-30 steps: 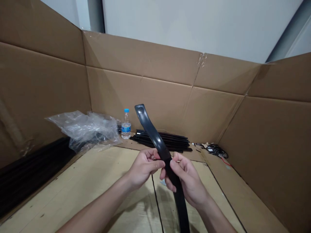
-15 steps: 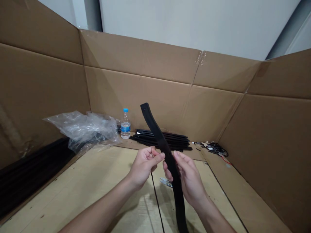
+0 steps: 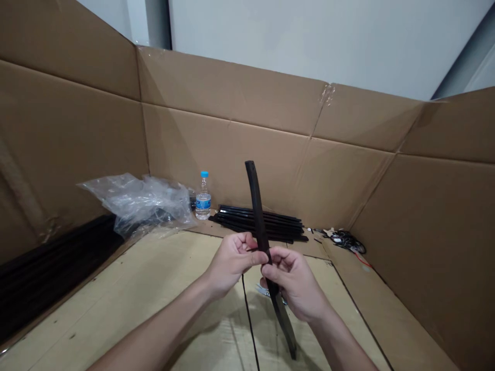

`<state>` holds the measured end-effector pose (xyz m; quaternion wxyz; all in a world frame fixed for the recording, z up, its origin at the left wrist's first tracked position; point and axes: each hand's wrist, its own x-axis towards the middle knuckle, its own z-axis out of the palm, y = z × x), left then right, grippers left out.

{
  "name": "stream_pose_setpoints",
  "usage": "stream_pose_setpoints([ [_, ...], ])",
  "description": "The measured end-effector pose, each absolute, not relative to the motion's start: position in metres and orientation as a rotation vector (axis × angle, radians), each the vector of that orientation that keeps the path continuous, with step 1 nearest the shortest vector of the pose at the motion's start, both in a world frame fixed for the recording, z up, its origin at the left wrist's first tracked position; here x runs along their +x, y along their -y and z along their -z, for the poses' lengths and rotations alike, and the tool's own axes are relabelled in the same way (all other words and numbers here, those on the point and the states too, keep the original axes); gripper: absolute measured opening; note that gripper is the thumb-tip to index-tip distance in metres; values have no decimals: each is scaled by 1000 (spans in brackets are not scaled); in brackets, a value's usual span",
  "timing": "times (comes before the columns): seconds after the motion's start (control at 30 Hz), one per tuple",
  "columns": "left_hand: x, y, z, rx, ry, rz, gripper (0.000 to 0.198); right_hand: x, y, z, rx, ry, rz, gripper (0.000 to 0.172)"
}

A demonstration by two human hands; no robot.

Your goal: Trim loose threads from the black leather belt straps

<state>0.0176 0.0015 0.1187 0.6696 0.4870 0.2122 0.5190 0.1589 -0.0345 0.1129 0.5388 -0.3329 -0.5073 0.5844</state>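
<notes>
1. Two hands are counted: one left hand (image 3: 232, 263) and one right hand (image 3: 296, 286).
2. One black strip (image 3: 259, 226) is counted in the hands.
3. One water bottle (image 3: 203, 201) is counted.
4. One plastic bag (image 3: 143, 203) is counted.
5. Two piles are counted: one back pile (image 3: 235, 219) and one left pile (image 3: 58, 273). Their pieces cannot be counted.
6. One bundle of cables (image 3: 346, 239) is counted.

Beyond the grip (image 3: 263, 257), a stack of black strips (image 3: 259, 221) against the cardboard wall (image 3: 247, 154), a water bottle with a blue cap (image 3: 203, 198) just left of that stack, a crumpled clear plastic bag (image 3: 143, 203) farther left, a longer black bundle (image 3: 50, 268) along the left wall, a tangle of black cables (image 3: 346, 240) off to the right, and a small metal item (image 3: 265, 291) partly hidden just below the grip.
</notes>
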Motion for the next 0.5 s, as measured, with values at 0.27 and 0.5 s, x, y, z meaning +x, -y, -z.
stream_pose_setpoints([
  [0.27, 15, -2, -114, 1145, -399, -1053, 51, 157, 43, -123, -790, 1338, -1391, 39],
  [0.5, 17, -3, -107, 1166, -434, -1103, 51, 155, 45, -117, -796, 1225, -1374, 39],
])
